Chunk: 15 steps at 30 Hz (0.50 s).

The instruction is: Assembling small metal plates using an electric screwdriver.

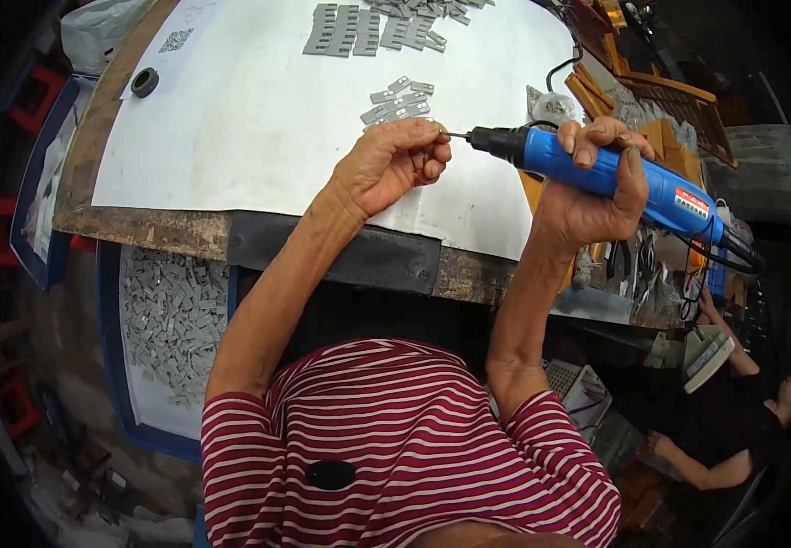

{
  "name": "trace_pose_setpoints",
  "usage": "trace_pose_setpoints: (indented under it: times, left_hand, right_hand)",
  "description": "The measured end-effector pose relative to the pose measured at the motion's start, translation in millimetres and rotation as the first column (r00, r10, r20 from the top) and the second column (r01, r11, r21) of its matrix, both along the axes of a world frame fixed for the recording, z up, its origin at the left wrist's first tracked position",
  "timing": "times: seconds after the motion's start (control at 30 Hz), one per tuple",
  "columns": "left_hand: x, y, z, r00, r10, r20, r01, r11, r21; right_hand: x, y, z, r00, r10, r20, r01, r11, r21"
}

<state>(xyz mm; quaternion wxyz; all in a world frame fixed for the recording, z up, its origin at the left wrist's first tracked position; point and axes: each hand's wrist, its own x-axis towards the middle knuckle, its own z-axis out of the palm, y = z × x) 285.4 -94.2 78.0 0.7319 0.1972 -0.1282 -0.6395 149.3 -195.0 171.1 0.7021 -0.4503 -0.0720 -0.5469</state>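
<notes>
My right hand [596, 196] is wrapped round a blue electric screwdriver [543, 153], which lies almost level with its black nose toward the left. From the nose a thin bit [459, 136] reaches to my left hand [391, 164]. Thumb and forefinger of that hand are pinched together at the bit's tip; a tiny yellowish spot shows there, too small to name. Just beyond the left hand, a loose group of small flat grey pieces [398, 102] lies on the white sheet [258, 137].
Neat rows of grey pieces [340, 32] and a heap [423, 9] lie at the far side. A black ring [144, 82] sits at the left. Below the table edge [140, 228] stands a blue-rimmed bin of grey pieces [176, 320]. Tools clutter the right; another person [733, 438] works there.
</notes>
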Motion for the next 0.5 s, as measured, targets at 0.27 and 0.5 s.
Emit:
trace_pose_setpoints:
  times: [0.27, 0.5]
  left_hand:
    - [-0.8, 0.0, 0.9, 0.997, 0.002, 0.074, -0.003, 1.000, 0.008]
    - [-1.2, 0.6, 1.7, 0.989, 0.020, 0.147, -0.024, 0.999, 0.029]
  right_hand:
    - [2.0, -1.4, -1.9, 0.999, -0.029, -0.024, 0.028, 1.000, -0.014]
    - [2.3, -0.1, 0.4, 0.999, -0.022, -0.036, 0.020, 0.999, -0.033]
